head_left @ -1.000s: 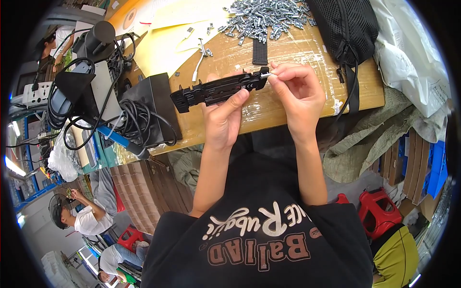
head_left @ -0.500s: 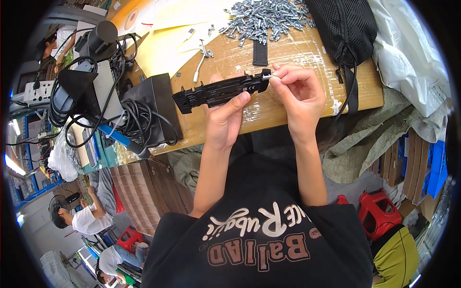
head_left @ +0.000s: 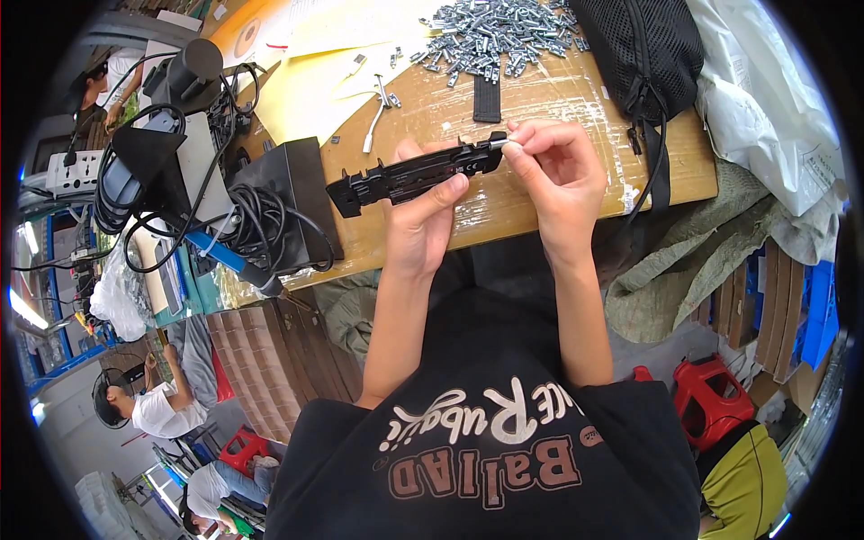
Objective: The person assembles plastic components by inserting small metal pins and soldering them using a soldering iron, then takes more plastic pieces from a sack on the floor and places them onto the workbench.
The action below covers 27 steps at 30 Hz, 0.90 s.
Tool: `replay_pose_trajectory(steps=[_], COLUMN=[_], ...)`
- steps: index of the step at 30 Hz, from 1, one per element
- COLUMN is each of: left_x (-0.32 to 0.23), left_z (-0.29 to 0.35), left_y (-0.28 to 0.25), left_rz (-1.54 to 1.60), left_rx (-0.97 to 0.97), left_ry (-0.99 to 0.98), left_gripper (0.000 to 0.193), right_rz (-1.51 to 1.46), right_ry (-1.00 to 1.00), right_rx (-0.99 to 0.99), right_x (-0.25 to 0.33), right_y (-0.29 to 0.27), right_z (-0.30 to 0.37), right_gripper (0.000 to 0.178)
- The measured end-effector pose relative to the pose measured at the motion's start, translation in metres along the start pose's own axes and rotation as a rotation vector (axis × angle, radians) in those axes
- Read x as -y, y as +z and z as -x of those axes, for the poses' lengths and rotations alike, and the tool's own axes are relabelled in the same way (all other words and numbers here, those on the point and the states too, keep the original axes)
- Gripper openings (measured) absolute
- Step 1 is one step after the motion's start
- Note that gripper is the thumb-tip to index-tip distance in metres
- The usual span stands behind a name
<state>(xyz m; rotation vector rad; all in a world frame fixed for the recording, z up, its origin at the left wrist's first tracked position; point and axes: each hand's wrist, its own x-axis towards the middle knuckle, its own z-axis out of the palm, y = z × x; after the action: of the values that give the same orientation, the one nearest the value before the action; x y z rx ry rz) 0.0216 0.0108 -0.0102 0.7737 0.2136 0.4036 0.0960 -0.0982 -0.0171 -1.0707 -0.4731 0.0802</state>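
My left hand (head_left: 421, 220) grips a long black plastic housing (head_left: 409, 178) with small clips along its upper edge, the thumb pressed on its near face. The housing slants, its right end a little higher. At that end my right hand (head_left: 565, 175) pinches a small silvery metal piece (head_left: 500, 141) between thumb and finger, against the housing's corner. Whether the piece sits inside the housing cannot be made out. Beyond my hands lies a heap of small metal parts (head_left: 504, 36), with a black strap (head_left: 487, 97) sticking out in front of it.
A short white cable (head_left: 372, 126) lies by yellow paper (head_left: 306, 99). At left are a black box (head_left: 286, 193), coiled black cables (head_left: 261, 225) and a blue-handled tool (head_left: 225, 256). A black mesh bag (head_left: 643, 54) and white plastic sack (head_left: 765, 99) stand at right. Other people sit at lower left.
The housing's left end has shifted slightly right and down. My right fingers have moved slightly left, closer to the housing's end, still pinching the metal piece.
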Motion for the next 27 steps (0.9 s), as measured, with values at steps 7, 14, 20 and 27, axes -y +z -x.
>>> replay_pose_trajectory(steps=[7, 14, 20, 27], left_x=[-0.001, 0.003, -0.021, -0.028], left_z=[0.001, 0.034, 0.083, 0.144], left_y=[-0.001, 0.003, -0.02, -0.064], left_rz=[0.097, 0.303, 0.499, 0.704], left_rx=[0.058, 0.019, 0.376, 0.232], left_ry=[0.007, -0.354, -0.588, -0.575], left_gripper=[0.029, 0.026, 0.044, 0.03], right_rz=[0.201, -0.141, -0.226, -0.133], right_ry=[0.076, 0.127, 0.123, 0.389], right_rx=[0.208, -0.037, 0.497, 0.773], right_x=[0.006, 0.005, 0.011, 0.002], right_y=[-0.001, -0.008, 0.015, 0.052], right_z=[-0.002, 0.002, 0.038, 0.081], right_gripper=[0.021, 0.013, 0.016, 0.015])
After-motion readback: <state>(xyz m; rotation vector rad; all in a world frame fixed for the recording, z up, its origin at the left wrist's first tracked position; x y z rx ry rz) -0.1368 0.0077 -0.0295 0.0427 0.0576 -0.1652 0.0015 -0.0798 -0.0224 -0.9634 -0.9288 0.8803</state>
